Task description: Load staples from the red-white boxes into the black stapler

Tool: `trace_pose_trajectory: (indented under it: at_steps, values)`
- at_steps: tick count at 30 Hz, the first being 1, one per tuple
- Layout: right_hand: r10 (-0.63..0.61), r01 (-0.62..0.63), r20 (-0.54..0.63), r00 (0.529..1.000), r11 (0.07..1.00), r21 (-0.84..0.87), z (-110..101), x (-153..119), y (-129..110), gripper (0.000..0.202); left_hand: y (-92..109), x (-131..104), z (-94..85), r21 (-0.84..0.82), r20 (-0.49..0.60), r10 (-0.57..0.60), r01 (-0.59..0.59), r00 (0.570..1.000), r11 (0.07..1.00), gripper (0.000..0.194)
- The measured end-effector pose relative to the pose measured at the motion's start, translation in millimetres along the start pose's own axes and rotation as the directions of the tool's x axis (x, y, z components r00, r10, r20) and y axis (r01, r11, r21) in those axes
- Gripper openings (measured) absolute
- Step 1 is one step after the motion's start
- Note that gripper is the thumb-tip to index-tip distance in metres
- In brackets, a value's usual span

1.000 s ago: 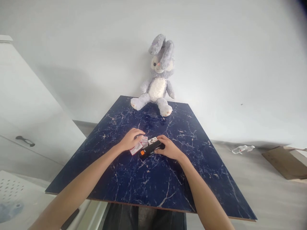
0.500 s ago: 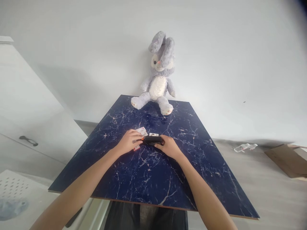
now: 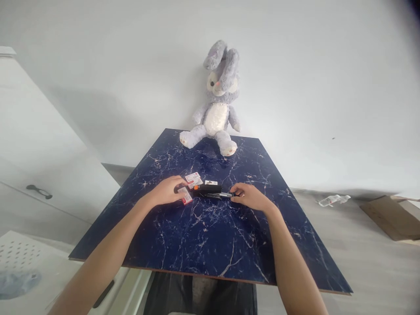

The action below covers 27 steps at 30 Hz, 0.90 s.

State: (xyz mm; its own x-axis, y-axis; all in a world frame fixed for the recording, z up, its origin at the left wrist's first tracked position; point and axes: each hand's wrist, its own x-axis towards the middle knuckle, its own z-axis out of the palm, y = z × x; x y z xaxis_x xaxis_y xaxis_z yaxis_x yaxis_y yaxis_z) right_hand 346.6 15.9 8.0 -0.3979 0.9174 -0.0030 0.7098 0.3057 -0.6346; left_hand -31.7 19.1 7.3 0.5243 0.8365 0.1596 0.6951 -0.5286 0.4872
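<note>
A black-and-orange stapler's (image 3: 210, 189) silver metal slide (image 3: 226, 195) is pinched, seemingly worked, by the right hand (image 3: 248, 196); steadiness is needed. A red-and-white box (image 3: 187, 197) is touched by the left hand (image 3: 166, 191), grip unclear.

Two bare hands at either end of a black stapler (image 3: 210, 189) on a dark blue marbled table (image 3: 210, 249).
Right of the stapler, the right hand (image 3: 250, 196) pinches the end of the silver strip (image 3: 225, 195) sticking out of it; left of it, the left hand (image 3: 169, 190) touches a red-and-white box (image 3: 185, 197). Just beyond the stapler lie more red-and-white boxes (image 3: 193, 178) and a small white box (image 3: 211, 182); farther beyond it sits a grey plush rabbit (image 3: 216, 119).
</note>
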Motion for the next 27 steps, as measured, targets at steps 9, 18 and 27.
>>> trace_pose_trajectory:
  at_steps: [9,18,27]
  values:
    - [-0.145,0.152,-0.476,0.868,0.988,-0.024,16.6,1.6,-33.6,0.014,4.6,-4.7,-11.3,-0.307,0.207,-0.102,0.164,0.973,0.937,0.036]
    - [-0.166,0.322,-0.390,0.906,0.867,0.380,87.4,5.0,-90.0,0.035,30.3,2.7,12.8,-0.751,0.002,-0.072,0.049,0.997,0.658,0.038]
    - [0.055,0.194,-0.260,0.964,0.523,0.830,90.0,11.7,-79.8,0.057,36.7,-1.4,17.9,-0.908,0.119,0.090,0.072,0.989,0.413,0.039]
